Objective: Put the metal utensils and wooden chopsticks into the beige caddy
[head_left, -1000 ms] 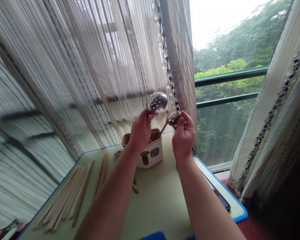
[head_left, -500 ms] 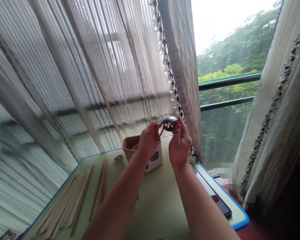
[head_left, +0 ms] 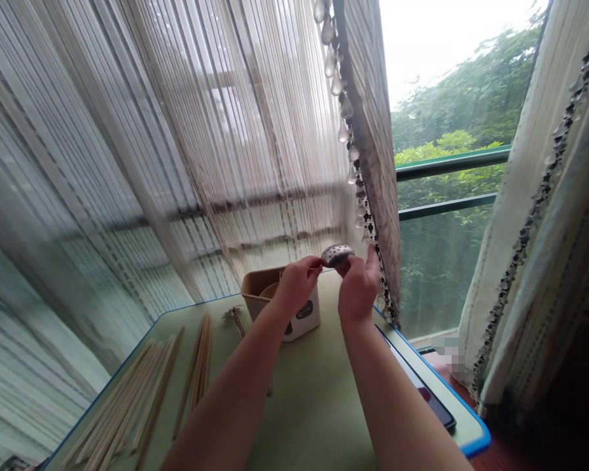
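My left hand (head_left: 298,282) pinches the near left rim of a metal slotted spoon (head_left: 338,254), whose rounded bowl is pierced with small holes. My right hand (head_left: 360,284) holds the bowl from the right, thumb and forefinger against its edge and another finger raised. The bowl is held up beyond the back edge of the table; its handle does not show clearly. Behind and below my left hand stands a white utensil holder (head_left: 307,324) with a brown rim, partly covered by my wrist. A rounded brown edge shows inside it.
On the green table (head_left: 319,405) with blue edging lie a wide spread of chopsticks (head_left: 122,405), a smaller bundle (head_left: 201,360) and a metal utensil (head_left: 233,314) partly under my left forearm. A phone (head_left: 425,386) lies at the right edge. Curtains (head_left: 177,131) hang behind.
The spoon's bowl has turned so its holed face shows more, and it sits slightly lower and to the right. Both hands have shifted a little with it, and a right finger has lifted off.
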Available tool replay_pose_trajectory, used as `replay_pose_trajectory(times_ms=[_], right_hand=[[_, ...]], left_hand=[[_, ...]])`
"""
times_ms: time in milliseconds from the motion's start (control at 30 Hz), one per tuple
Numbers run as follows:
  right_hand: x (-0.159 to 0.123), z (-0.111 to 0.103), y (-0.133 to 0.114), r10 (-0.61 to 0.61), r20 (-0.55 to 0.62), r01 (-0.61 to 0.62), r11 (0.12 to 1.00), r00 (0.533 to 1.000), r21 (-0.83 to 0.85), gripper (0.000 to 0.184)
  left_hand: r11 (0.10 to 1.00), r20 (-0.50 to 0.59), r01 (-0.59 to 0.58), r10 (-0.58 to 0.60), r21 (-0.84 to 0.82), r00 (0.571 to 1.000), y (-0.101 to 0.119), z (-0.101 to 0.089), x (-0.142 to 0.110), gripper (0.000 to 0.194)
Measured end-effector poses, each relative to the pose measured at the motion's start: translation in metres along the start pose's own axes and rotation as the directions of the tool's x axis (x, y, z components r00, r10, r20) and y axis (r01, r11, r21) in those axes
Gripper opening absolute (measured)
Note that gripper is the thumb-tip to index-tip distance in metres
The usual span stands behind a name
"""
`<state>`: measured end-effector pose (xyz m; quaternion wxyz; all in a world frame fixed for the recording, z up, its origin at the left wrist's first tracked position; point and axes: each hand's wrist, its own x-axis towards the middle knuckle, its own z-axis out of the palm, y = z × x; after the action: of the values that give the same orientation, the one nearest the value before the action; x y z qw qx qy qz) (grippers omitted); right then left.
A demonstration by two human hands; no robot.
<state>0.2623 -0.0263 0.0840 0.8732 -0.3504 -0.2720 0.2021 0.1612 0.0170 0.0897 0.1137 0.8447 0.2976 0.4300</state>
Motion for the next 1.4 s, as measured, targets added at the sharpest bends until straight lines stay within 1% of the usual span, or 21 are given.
replay_pose_trajectory(times_ms=[100,200,300,400,533,700,767,833,900,967,1033,1067,1100,1167,1200,1233,1267,1300,1333,1367,1400], right_hand=[[0.004,-0.001,0.001,-0.004,-0.039,0.001,0.998,0.999,-0.068,0.056],[0.005,-0.001,-0.002,0.047,-0.08,-0.051,0.998,0.996,-0.046,0.053],[0.004,0.0,-0.006,0.069,-0.076,-0.071,0.997,0.995,-0.037,0.045],[0.004,-0.001,-0.007,0.061,-0.083,-0.066,0.996,0.995,-0.063,0.037],[0.006,-0.003,-0.007,0.045,-0.108,-0.058,0.99,0.993,-0.126,0.028],[0.007,-0.003,-0.006,0.058,-0.07,-0.066,0.991,0.996,-0.12,0.025],[0.007,-0.004,-0.006,0.048,-0.066,-0.058,0.986,0.997,-0.156,0.025],[0.006,-0.006,-0.008,-0.005,-0.093,-0.017,0.974,0.996,-0.227,0.025],[0.004,-0.008,-0.012,-0.133,-0.151,0.081,0.948,0.98,-0.309,0.024],[-0.002,-0.009,-0.018,-0.309,-0.181,0.231,0.906,0.934,-0.354,0.021],[-0.012,-0.008,-0.023,-0.464,-0.127,0.402,0.852,0.877,-0.335,0.02],[-0.019,-0.007,-0.024,-0.531,-0.064,0.49,0.816,0.845,-0.306,0.019],[-0.027,-0.005,-0.024,-0.591,0.022,0.574,0.773,0.806,-0.269,0.018],[-0.046,0.0,-0.019,-0.656,0.244,0.698,0.694,0.714,-0.179,0.017],[-0.057,0.003,-0.014,-0.65,0.37,0.73,0.67,0.664,-0.133,0.016],[-0.07,0.007,-0.007,-0.613,0.495,0.741,0.663,0.616,-0.101,0.016],[-0.082,0.01,0.002,-0.543,0.615,0.735,0.672,0.572,-0.091,0.016],[-0.095,0.013,0.011,-0.448,0.722,0.724,0.681,0.527,-0.106,0.015],[-0.108,0.016,0.021,-0.33,0.808,0.717,0.68,0.488,-0.155,0.016],[-0.119,0.018,0.031,-0.201,0.876,0.724,0.657,0.439,-0.212,0.018],[-0.13,0.019,0.04,-0.067,0.917,0.738,0.618,0.394,-0.272,0.021]], left_hand=[[0.99,0.045,0.031,-0.025,-0.139,0.999,-0.003,-0.003,0.002,0.019],[0.968,0.074,0.063,-0.046,-0.245,0.996,-0.005,-0.004,0.004,0.02],[0.945,0.109,0.099,-0.068,-0.313,0.992,-0.01,-0.002,0.005,0.023],[0.95,0.13,0.134,-0.101,-0.282,0.986,-0.016,0.0,0.005,0.025],[0.965,0.124,0.163,-0.139,-0.207,0.983,-0.02,0.001,0.005,0.023],[0.96,0.132,0.16,-0.132,-0.23,0.982,-0.017,0.002,0.006,0.022],[0.961,0.15,0.157,-0.124,-0.228,0.981,-0.014,0.0,0.005,0.02],[0.97,0.17,0.146,-0.113,-0.193,0.979,-0.011,-0.006,0.001,0.019],[0.982,0.148,0.139,-0.12,-0.126,0.982,-0.008,-0.018,-0.005,0.023],[0.986,0.054,0.159,-0.157,-0.043,0.986,-0.008,-0.036,-0.012,0.028],[0.973,-0.104,0.229,-0.225,0.021,0.969,-0.013,-0.056,-0.02,0.03],[0.962,-0.19,0.272,-0.262,0.031,0.946,-0.017,-0.066,-0.026,0.029],[0.948,-0.282,0.316,-0.298,0.02,0.912,-0.023,-0.076,-0.032,0.028],[0.917,-0.454,0.392,-0.381,-0.073,0.806,-0.038,-0.094,-0.051,0.025],[0.893,-0.521,0.421,-0.437,-0.158,0.733,-0.047,-0.1,-0.062,0.025],[0.857,-0.555,0.44,-0.511,-0.27,0.656,-0.056,-0.105,-0.074,0.026],[0.806,-0.553,0.445,-0.592,-0.39,0.586,-0.065,-0.109,-0.087,0.029],[0.75,-0.531,0.44,-0.661,-0.494,0.53,-0.073,-0.111,-0.098,0.032],[0.705,-0.517,0.442,-0.708,-0.554,0.48,-0.081,-0.111,-0.109,0.035],[0.683,-0.523,0.463,-0.731,-0.566,0.439,-0.088,-0.111,-0.118,0.036],[0.676,-0.541,0.497,-0.736,-0.544,0.408,-0.094,-0.11,-0.125,0.035]])
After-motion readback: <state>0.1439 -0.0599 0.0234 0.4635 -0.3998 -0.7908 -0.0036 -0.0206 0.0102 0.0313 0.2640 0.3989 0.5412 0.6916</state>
